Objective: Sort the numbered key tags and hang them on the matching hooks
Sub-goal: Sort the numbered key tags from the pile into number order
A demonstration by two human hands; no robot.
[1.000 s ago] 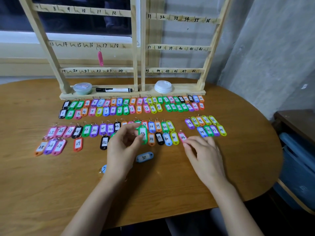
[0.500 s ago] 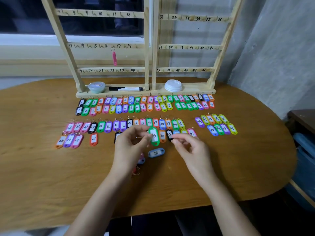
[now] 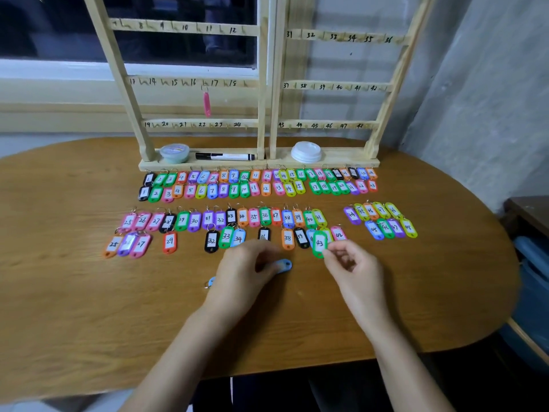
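Observation:
Several coloured numbered key tags (image 3: 255, 185) lie in rows on the wooden table (image 3: 74, 281), in front of a wooden hook rack (image 3: 264, 84) with numbered rails. One pink tag (image 3: 206, 104) hangs on the rack near 17. My right hand (image 3: 353, 269) pinches a green tag marked 43 (image 3: 319, 244) by its lower edge, just above the second row. My left hand (image 3: 243, 272) hovers curled over a light blue tag (image 3: 283, 265) lying face down; whether it touches the tag I cannot tell. Another blue tag (image 3: 210, 282) peeks out left of that hand.
On the rack's base sit a small lidded tub (image 3: 174, 152), a black-and-white marker (image 3: 225, 156) and a white lid (image 3: 306, 151). A concrete wall rises on the right, with a blue bin (image 3: 534, 281) beside the table's right edge.
The green 43 tag has passed from my left hand to my right hand and moved rightward. My left hand has dropped down over the light blue tag.

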